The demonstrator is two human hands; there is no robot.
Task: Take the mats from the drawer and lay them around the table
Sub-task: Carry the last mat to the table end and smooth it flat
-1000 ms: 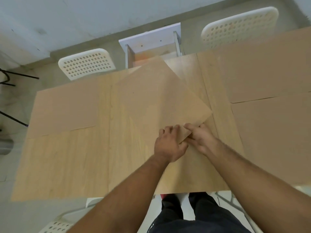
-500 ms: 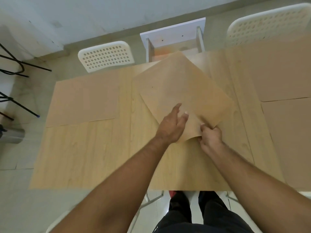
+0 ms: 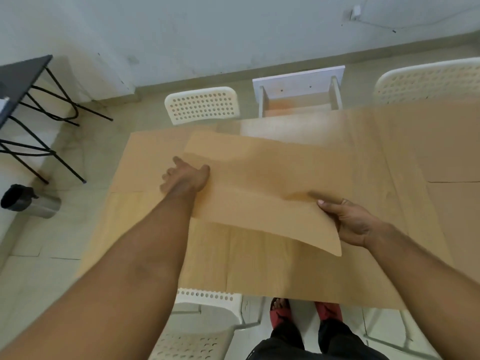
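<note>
A tan mat point(image 3: 259, 188) hangs just above the light wooden table point(image 3: 259, 266), stretched between both hands. My left hand point(image 3: 185, 178) grips its left edge, thumb on top. My right hand point(image 3: 348, 219) holds its near right corner, which curls downward. Another mat point(image 3: 148, 162) lies flat at the table's far left, partly under the held one. Two more mats point(image 3: 428, 141) point(image 3: 457, 216) lie on the right side. The open white drawer point(image 3: 298, 100) stands beyond the table's far edge; its visible bottom looks bare.
White perforated chairs stand at the far side point(image 3: 202, 105) point(image 3: 428, 81) and near side point(image 3: 205, 315) of the table. A black-framed stand point(image 3: 28, 100) and a metal bin point(image 3: 28, 202) are on the floor at left. My feet point(image 3: 306, 310) are at the table's near edge.
The mat has turned from a diamond angle to lie lengthwise across the table. My left hand slid out to its left edge, and my right hand moved right with the corner. The view shifted left.
</note>
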